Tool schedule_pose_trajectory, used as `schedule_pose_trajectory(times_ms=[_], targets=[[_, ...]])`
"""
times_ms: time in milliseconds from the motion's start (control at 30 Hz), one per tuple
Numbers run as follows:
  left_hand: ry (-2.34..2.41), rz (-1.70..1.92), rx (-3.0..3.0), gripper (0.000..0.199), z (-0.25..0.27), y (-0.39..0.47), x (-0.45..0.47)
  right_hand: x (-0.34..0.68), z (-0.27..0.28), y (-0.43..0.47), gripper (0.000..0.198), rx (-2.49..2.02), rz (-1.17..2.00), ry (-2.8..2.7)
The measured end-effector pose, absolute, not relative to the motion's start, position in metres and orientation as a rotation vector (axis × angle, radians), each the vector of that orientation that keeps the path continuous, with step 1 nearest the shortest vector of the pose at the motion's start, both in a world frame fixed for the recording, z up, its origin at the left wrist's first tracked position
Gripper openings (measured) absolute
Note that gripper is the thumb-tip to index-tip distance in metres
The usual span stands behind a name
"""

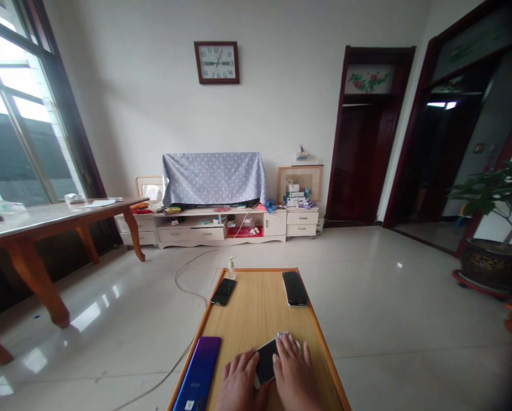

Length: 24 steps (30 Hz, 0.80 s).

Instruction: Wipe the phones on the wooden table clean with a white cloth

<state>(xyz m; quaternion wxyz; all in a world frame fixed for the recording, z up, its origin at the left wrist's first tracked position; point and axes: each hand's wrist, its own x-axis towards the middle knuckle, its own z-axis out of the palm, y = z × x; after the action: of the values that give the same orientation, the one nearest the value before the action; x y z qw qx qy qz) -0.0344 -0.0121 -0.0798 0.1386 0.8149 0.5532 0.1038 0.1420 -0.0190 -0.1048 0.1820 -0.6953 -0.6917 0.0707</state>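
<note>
A phone (266, 363) with a dark screen and pale edges lies at a slant on the wooden table (251, 319). My left hand (240, 381) holds its left side, fingers curled along the edge and thumb at the lower edge. My right hand (296, 371) lies over the phone's right end. Under its fingertips is a crumpled white cloth or tissue (283, 334), mostly hidden, pressed against the phone. Beside my left hand rests a blue-purple phone (198, 374), back side up.
Toward the table's far end lie a black phone (224, 291) on the left and another phone (295, 289) on the right. A small clear pump bottle (232, 268) stands at the far left corner. A cable (176, 365) runs over the floor on the left.
</note>
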Motion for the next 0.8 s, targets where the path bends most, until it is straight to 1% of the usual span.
schedule_pose_trajectory(times_ms=[200,300,467,600,800], targets=[[1.599,0.308,2.356,0.057,-0.080,-0.012,-0.034,0.122,-0.113,-0.035,0.046,-1.808,0.298,-2.051],[1.589,0.294,2.354,0.060,-0.078,-0.012,-0.034,0.140,-0.112,-0.034,0.046,-1.822,0.238,-2.016],[1.602,0.271,2.346,0.064,-0.077,-0.013,-0.033,0.168,-0.112,-0.026,0.051,-1.928,0.136,-1.933],[1.619,0.277,2.325,0.063,-0.077,-0.013,-0.031,0.153,-0.123,-0.030,0.051,-1.896,0.140,-1.980],[1.634,0.259,2.326,0.062,-0.077,-0.012,-0.030,0.130,-0.127,-0.038,0.044,-1.761,0.223,-2.053]])
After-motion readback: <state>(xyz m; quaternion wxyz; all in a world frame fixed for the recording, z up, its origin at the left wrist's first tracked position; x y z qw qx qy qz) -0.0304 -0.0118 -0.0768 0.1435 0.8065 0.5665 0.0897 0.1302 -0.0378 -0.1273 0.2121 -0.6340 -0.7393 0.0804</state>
